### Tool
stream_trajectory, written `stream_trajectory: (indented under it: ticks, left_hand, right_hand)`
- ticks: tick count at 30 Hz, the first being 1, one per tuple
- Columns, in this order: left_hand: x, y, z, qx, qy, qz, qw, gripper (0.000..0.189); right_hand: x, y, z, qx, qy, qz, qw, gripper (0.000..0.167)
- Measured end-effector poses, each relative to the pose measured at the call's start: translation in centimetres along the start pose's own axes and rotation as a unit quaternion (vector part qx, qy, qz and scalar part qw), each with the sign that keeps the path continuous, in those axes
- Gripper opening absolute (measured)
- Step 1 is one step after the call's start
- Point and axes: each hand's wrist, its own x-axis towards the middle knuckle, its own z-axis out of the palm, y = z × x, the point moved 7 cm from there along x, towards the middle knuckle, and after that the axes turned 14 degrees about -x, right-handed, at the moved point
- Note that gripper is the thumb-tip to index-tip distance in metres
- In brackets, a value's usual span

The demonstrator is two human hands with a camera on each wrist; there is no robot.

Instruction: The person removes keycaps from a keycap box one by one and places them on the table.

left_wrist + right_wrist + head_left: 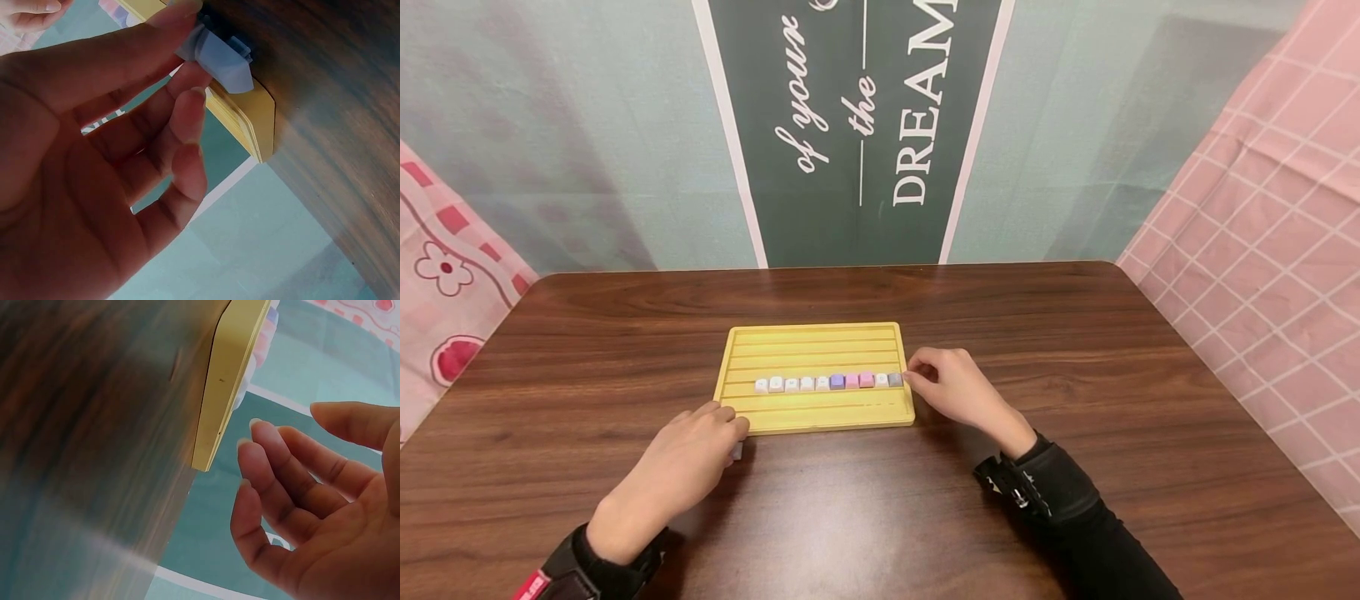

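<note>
A yellow grooved tray (812,337) lies on the table, with a row of keycaps along one groove: several white ones (777,384) at the left, a purple keycap (837,382), two pink keycaps (867,380), a white one, and a grey keycap (895,379) at the right end. At the tray's front left corner, my left hand (688,458) pinches a grey keycap (225,61) between thumb and finger. My right hand (958,390) is beside the tray's right edge, fingertips close to the end keycap; contact is unclear. In the right wrist view its thumb and bent fingers (253,506) stand apart, holding nothing.
Dark wood-grain table (1037,333) surrounds the tray. Behind it hangs a green cloth (850,233) with white lettering. A pink checked cloth (1285,250) hangs at the right and a patterned pink one (445,275) at the left.
</note>
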Motion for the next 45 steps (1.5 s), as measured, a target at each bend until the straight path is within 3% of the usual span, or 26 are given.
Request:
stream_trajectory:
  ticks: [20, 32, 39, 45]
  left_hand:
    - [0.1, 0.1, -0.6, -0.013, -0.011, -0.017, 0.9997, 0.026]
    - [0.3, 0.0, -1.5, -0.025, 0.017, -0.009, 0.9995, 0.023]
    - [1.0, -0.2, -1.8, -0.02, 0.051, 0.014, 0.9984, 0.017]
    - [1.7, -0.9, -1.8, -0.03, 0.062, 0.009, 0.9976, 0.02]
  right_hand:
    - [0.0, 0.3, 0.0, 0.003, -0.006, 0.006, 1.0, 0.007]
    - [0.0, 0.0, -0.1, 0.014, -0.013, -0.006, 0.9998, 0.007]
    - [0.0, 0.1, -0.1, 0.011, -0.01, -0.008, 0.9999, 0.007]
    - [0.1, 0.4, -0.1, 0.012, -0.01, -0.006, 0.9999, 0.006]
